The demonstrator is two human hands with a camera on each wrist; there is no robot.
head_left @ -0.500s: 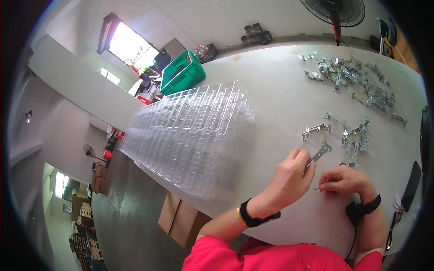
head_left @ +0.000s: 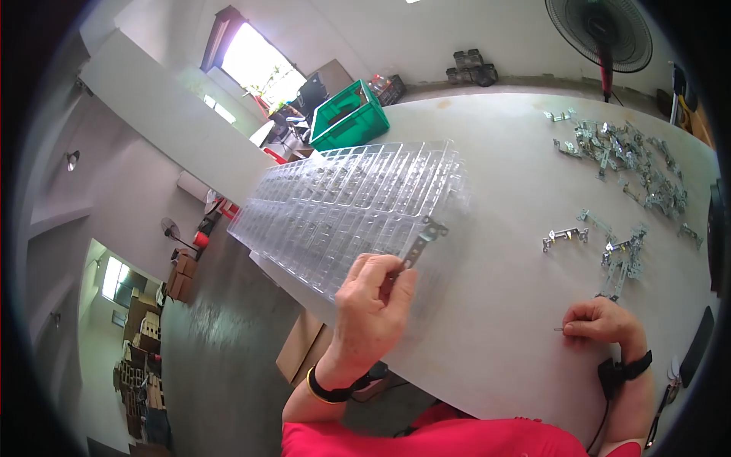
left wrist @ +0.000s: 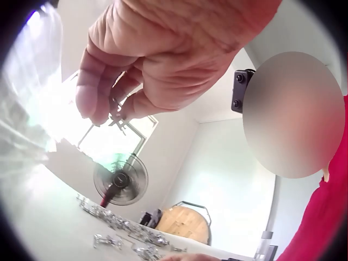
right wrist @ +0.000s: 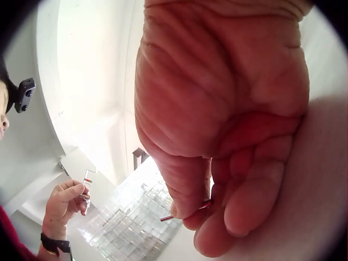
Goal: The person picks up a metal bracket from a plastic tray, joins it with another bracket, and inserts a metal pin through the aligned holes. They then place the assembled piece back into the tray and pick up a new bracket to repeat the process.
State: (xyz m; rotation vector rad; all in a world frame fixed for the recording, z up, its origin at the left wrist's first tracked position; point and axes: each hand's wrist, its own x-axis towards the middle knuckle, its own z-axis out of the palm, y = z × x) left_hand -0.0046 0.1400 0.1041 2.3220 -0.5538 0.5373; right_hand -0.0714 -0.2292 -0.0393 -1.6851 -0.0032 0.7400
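Change: my left hand [head_left: 373,293] has swung left, away from my right hand [head_left: 601,320]. It has carried the metal bracket [head_left: 425,234] from the near right of the table [head_left: 502,320] to above the near right corner of the clear tray stack [head_left: 343,198]. My thumb and fingers pinch the bracket's lower end, and it is tilted. I judge the work on this bracket to have reached the trays.

My right hand rests on the table, fingers curled, pinching a thin pin [head_left: 558,329].

Containers:
- Tray compartments: contents blurred through the plastic, so I cannot tell.
- Green crate [head_left: 350,118], beyond the trays: contents not visible.

Loose brackets [head_left: 624,156] lie far right.
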